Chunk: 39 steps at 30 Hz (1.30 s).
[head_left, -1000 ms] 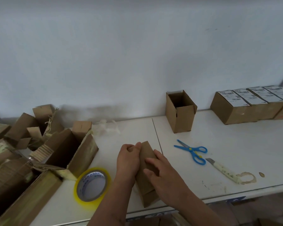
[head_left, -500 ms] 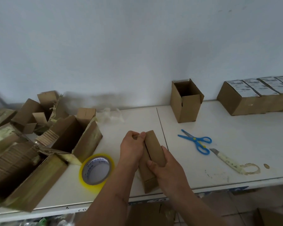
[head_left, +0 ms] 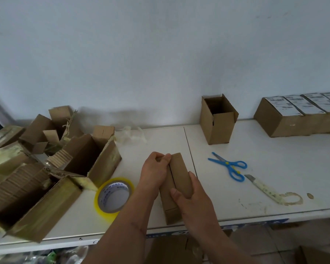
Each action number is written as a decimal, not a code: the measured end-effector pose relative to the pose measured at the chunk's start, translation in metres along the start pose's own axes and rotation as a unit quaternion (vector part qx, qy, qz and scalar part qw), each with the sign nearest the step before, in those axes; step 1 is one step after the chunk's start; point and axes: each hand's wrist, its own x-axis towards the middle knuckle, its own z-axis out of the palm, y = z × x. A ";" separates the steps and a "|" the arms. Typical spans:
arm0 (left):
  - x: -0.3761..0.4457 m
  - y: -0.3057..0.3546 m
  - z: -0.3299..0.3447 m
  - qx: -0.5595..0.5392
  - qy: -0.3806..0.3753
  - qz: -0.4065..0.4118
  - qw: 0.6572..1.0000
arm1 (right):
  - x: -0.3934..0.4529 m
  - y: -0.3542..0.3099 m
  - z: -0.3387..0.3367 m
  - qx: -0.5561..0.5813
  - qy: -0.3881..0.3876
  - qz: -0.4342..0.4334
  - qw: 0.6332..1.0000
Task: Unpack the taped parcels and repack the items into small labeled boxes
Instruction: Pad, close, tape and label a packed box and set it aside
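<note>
From the head camera we look down on a white table (head_left: 274, 187) set against a pale wall, and we take the small brown box (head_left: 176, 185) at its near edge as our landmark. This box lies lengthwise on the table, its two long flaps meeting in a seam along the top. The left hand (head_left: 154, 172) grips the box's far left end, fingers curled over the left flap and thumb pressed at the seam. The right hand (head_left: 193, 199) wraps the box's near right side, fingers curled around the right flap and thumb lying on top, so both hands hold the flaps together. Just left of the box lies a roll of yellow-edged tape (head_left: 113, 196), flat on the table. Farther left of the box sits a heap of opened parcels (head_left: 51, 168), torn cartons with yellowish tape on their sides, some tipped over with their mouths facing us. Beyond the box, near the wall, lies a crumpled scrap of clear tape (head_left: 131, 134). To the right of the box lie blue scissors (head_left: 230, 165), blades closed, and just right of them a utility knife (head_left: 263, 188) with its tip pointing back toward the scissors. Behind and right of the box an open empty carton (head_left: 217, 122) stands upright. Far right of the box, by the wall, a row of closed labeled boxes (head_left: 301, 115) stands side by side, touching.
</note>
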 end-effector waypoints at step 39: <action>-0.118 0.032 -0.121 0.025 -0.037 0.150 0.988 | -0.032 -0.052 -0.048 -0.019 0.022 -0.193 0.981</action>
